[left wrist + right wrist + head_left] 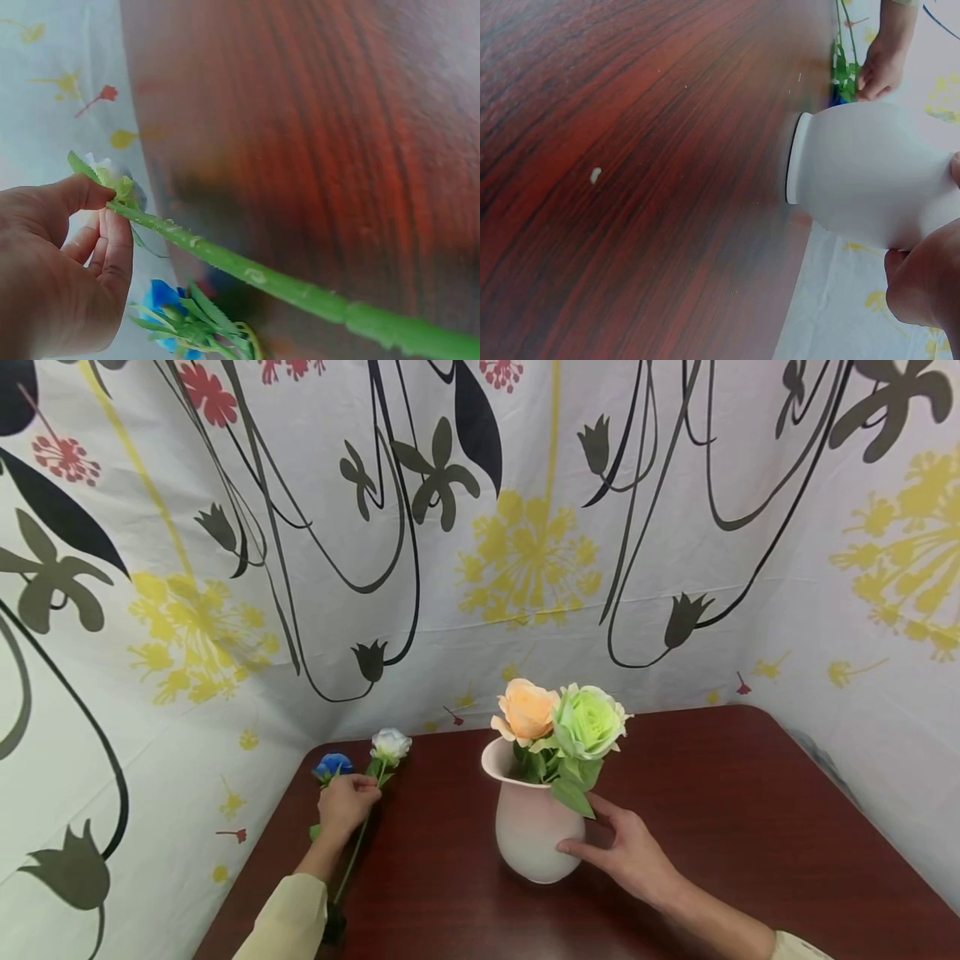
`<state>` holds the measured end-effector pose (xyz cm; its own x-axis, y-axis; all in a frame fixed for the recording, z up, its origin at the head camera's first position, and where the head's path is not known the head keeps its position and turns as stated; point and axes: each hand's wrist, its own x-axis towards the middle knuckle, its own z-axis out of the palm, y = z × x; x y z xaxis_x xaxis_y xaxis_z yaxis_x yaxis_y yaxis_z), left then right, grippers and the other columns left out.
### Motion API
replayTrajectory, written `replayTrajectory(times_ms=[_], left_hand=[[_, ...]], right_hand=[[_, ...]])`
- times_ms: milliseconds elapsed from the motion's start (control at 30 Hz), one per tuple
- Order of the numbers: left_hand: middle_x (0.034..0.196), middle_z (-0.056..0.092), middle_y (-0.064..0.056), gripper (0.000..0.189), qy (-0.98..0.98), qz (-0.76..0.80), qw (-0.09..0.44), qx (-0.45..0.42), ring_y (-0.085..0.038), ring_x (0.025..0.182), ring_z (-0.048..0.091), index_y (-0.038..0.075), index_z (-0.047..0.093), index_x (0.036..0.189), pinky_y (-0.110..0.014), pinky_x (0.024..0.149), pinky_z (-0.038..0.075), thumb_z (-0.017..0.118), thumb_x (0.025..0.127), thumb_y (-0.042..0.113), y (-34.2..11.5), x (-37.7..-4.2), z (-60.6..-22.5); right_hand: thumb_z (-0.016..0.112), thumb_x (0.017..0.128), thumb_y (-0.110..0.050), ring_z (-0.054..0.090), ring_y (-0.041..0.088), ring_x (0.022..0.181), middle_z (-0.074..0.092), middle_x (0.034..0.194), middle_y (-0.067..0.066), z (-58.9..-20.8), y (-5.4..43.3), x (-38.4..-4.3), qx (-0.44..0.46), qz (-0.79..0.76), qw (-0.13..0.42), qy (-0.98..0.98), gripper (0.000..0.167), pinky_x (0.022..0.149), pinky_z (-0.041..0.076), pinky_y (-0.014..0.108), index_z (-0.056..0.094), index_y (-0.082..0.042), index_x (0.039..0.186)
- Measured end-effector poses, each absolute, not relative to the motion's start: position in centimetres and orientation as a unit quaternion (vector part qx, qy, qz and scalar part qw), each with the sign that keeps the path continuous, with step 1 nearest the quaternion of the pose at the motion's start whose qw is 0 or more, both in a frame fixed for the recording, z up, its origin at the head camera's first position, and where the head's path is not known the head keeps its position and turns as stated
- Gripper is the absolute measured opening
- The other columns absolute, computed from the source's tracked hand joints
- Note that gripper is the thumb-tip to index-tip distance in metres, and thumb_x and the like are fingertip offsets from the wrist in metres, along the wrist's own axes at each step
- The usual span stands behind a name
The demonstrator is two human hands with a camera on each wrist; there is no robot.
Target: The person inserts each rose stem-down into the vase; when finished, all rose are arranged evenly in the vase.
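Between thumb and fingertips, my left hand (347, 803) pinches the green stem (262, 277) of a white rose (391, 746), just below its bloom. A blue rose (333, 765) lies on the table beside that hand, partly hidden by it in the head view. My right hand (633, 856) holds a white vase (528, 831) by its right side, thumb at the front and fingers toward the back. The vase stands upright, with an orange rose (527, 710) and a light green rose (590, 724) in its flared mouth. Their lower stems are hidden inside.
The dark red-brown wooden table (697, 785) reaches back to a white floral-printed cloth (480, 577), which hangs behind it and along both sides. A small pale speck (595, 175) shows on the tabletop in the right wrist view.
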<state>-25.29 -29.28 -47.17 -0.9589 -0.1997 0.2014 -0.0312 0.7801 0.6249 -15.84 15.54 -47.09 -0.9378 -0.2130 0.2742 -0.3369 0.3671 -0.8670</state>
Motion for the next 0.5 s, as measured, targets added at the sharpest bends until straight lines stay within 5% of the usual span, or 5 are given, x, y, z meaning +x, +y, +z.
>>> replayTrajectory(times_ms=[500], left_hand=[[0.097,0.08,-0.004,0.023,-0.894,-0.408,0.175,0.067,-0.014,0.076,0.067,0.009,0.082,0.114,-0.029,0.069,0.05,0.074,0.095,0.017,-27.4,-25.2,-42.7]], right_hand=[[0.092,0.085,-0.039,0.065,0.022,0.126,0.068,0.139,0.002,-47.0,15.5,-15.8,0.162,0.534,0.059,-0.828,0.074,0.099,0.056,0.035,0.062,-0.011,0.148]])
